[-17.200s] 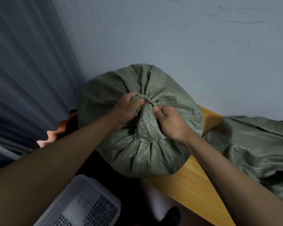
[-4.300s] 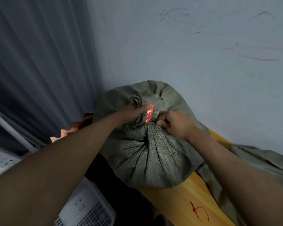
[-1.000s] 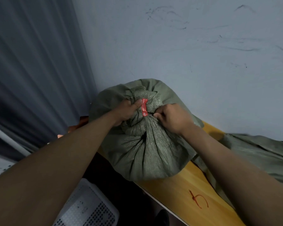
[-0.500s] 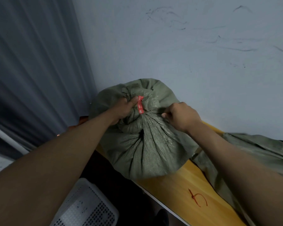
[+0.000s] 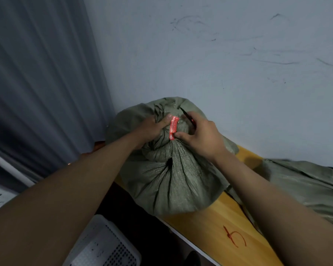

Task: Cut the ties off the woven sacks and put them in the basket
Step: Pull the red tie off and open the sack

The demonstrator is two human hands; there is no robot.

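Observation:
A full green woven sack [image 5: 171, 181] sits on the wooden table [image 5: 210, 227] against the wall, with its neck bunched at the top. A red tie tag [image 5: 172, 127] stands upright on that neck. My left hand [image 5: 152, 129] grips the bunched neck just left of the tag, thumb beside it. My right hand [image 5: 202, 135] is on the right side, its thumb touching the tag's lower end. A thin dark pointed tool [image 5: 186, 117] pokes out along that hand's fingers above the tag. The white perforated basket [image 5: 104, 246] stands on the floor at lower left.
A second green sack [image 5: 306, 189] lies slack on the table at the right. A red mark [image 5: 235, 239] is drawn on the tabletop near its front edge. A grey curtain [image 5: 37, 83] hangs at the left and a pale wall [image 5: 219, 64] rises behind.
My right hand has moved back in from the right to the sack's neck, and its thumb now meets the red tag. The dark tool now shows at its fingers. My left hand keeps its grip.

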